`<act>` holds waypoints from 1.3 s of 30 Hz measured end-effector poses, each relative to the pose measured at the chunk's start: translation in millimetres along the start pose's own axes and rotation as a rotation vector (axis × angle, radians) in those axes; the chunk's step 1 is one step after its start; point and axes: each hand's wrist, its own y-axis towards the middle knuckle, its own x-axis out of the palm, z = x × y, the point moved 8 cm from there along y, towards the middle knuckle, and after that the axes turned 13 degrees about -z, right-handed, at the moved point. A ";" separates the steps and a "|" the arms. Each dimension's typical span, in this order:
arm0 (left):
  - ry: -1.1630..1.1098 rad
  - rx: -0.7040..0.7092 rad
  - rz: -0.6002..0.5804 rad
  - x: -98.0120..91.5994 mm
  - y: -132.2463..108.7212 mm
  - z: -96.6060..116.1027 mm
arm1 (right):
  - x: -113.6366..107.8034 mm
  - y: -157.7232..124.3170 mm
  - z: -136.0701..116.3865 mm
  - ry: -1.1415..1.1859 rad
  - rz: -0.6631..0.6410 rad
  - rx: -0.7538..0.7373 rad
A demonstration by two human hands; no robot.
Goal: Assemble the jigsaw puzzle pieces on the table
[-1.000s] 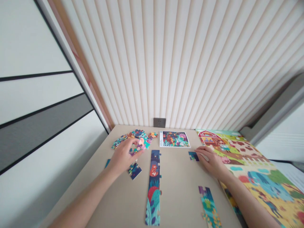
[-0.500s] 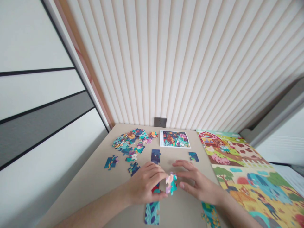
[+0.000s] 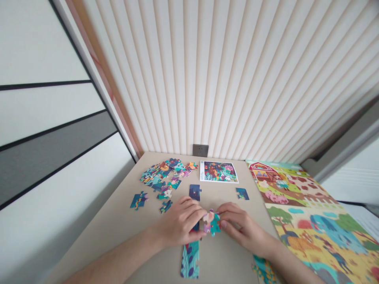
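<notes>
A pink and teal jigsaw piece [image 3: 213,223] is held above the table between my two hands. My left hand [image 3: 182,221] has its fingertips and thumb at the left edge, where a brownish part shows. From the right, the thumb and index finger of my right hand [image 3: 241,223] pinch the teal edge. Beneath my left hand runs a column of joined pieces [image 3: 190,262], teal with dark ovals at the near end; its middle is partly hidden. A dark blue piece [image 3: 194,191] lies beyond my left fingers. Below my right wrist is a green and yellow strip of pieces [image 3: 263,269].
A heap of loose pieces [image 3: 161,173] lies at the back left, with single pieces [image 3: 138,200] nearer. A printed picture card [image 3: 219,172] is at the back. A blue piece [image 3: 242,193] lies to the right, beside finished animal puzzles [image 3: 319,232]. The ribbed wall [image 3: 198,79] bounds the table.
My right fingers have closed in from a spread pose onto the piece's right edge. The piece has moved slightly up and left and turned to lie flatter to my view.
</notes>
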 end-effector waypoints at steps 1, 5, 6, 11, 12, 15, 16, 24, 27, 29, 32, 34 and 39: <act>0.025 -0.045 0.018 -4.0 -2.1 -8.7 | -1.1 -0.8 2.2 -0.040 0.010 0.001; 0.140 -0.337 0.145 -23.8 -22.3 -68.2 | -7.2 -5.5 17.4 -0.187 0.051 0.031; 0.177 -0.415 0.179 -28.1 -29.8 -85.0 | -9.0 -6.9 21.7 -0.213 0.059 0.040; 0.303 -0.753 0.182 -34.4 -63.2 -152.7 | -17.7 -11.8 35.9 -0.277 0.094 0.056; 0.331 -0.795 0.174 -34.7 -67.3 -159.7 | -18.6 -12.0 36.9 -0.283 0.096 0.056; 0.403 -0.890 0.142 -33.6 -74.5 -171.1 | -20.1 -11.9 37.3 -0.296 0.102 0.051; 0.415 -0.909 0.132 -32.5 -75.5 -172.7 | -20.3 -11.8 36.9 -0.296 0.103 0.049; 0.335 -0.733 0.066 -23.9 -60.5 -158.0 | -19.9 -12.4 39.2 -0.296 0.101 0.062; 0.276 -0.621 -0.012 -16.8 -51.3 -146.5 | -19.2 -13.0 42.5 -0.300 0.094 0.075; 0.260 -0.598 -0.059 -10.0 -48.4 -142.9 | -19.0 -13.3 42.9 -0.300 0.093 0.070; 0.262 -0.603 -0.079 -1.0 -47.9 -142.9 | -18.8 -13.2 41.4 -0.301 0.093 0.056; 0.264 -0.603 -0.070 2.7 -47.9 -143.6 | -18.8 -12.8 39.9 -0.296 0.095 0.045; 0.262 -0.536 -0.072 6.4 -38.8 -139.3 | -18.5 -11.7 39.3 -0.282 0.096 0.039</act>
